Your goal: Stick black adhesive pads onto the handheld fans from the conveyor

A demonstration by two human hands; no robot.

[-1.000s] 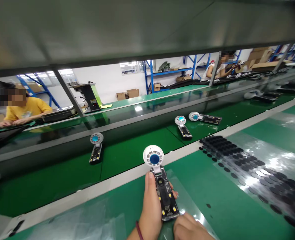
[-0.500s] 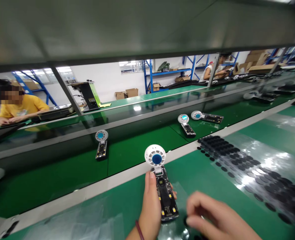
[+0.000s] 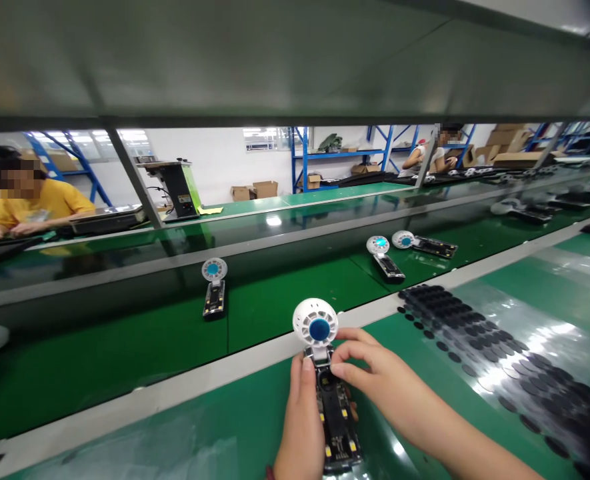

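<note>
My left hand (image 3: 302, 423) is closed around a circuit-board unit (image 3: 335, 427), held upright over the green worktop. Its body is black with small yellow parts, and its round white head (image 3: 315, 322) has a blue disc in the middle. My right hand (image 3: 369, 363) comes in from the right, thumb and fingertips pinched at the top of the black body, just below the head. Whatever may be between those fingertips is too small to make out. To the right, clear sheets with rows of round black discs (image 3: 455, 320) lie on the worktop.
Beyond a pale rail (image 3: 255, 353) runs a green conveyor belt (image 3: 275, 300) carrying several similar units, one of them a white-headed unit (image 3: 215, 290). A grey panel (image 3: 275, 67) hangs low overhead. Across the line sit a person in yellow (image 3: 49, 203) and another person (image 3: 442, 157).
My right hand has moved up and left from beside the unit to the top of its body. The units on the belt have shifted right. My left hand keeps its hold.
</note>
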